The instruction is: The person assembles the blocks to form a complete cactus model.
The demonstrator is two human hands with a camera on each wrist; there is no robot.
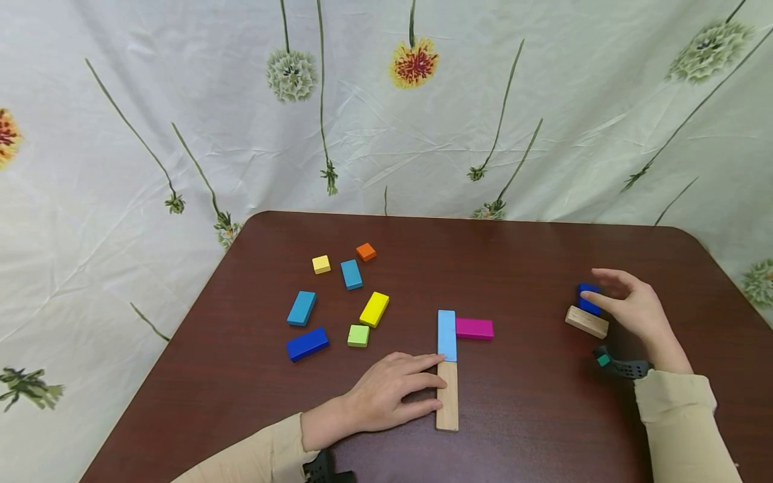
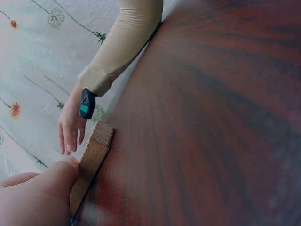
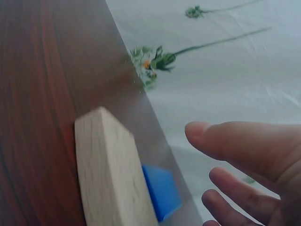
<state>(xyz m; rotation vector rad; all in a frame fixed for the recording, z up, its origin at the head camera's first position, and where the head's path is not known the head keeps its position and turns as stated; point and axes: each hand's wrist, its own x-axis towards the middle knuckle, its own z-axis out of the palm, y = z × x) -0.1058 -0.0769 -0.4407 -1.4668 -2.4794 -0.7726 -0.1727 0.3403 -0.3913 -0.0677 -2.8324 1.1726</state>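
My left hand (image 1: 395,392) lies palm down, its fingertips touching the left side of a plain wooden block (image 1: 448,406) and its forefinger at the joint with a light blue block (image 1: 447,332). These two blocks stand end to end in a line. A magenta block (image 1: 475,329) sits against the light blue block's right side. At the table's right, my right hand (image 1: 634,305) hovers with thumb and fingers spread by a dark blue block (image 1: 586,303) and a second wooden block (image 1: 587,322) in front of it. In the right wrist view nothing is between the thumb (image 3: 225,139) and fingers.
Loose blocks lie on the left of the brown table (image 1: 525,268): a dark blue one (image 1: 308,344), two light blue ones, a long yellow one (image 1: 374,309), a green one (image 1: 358,335), a small yellow one (image 1: 321,264) and an orange one (image 1: 366,251). Flowered cloth (image 1: 374,121) hangs behind.
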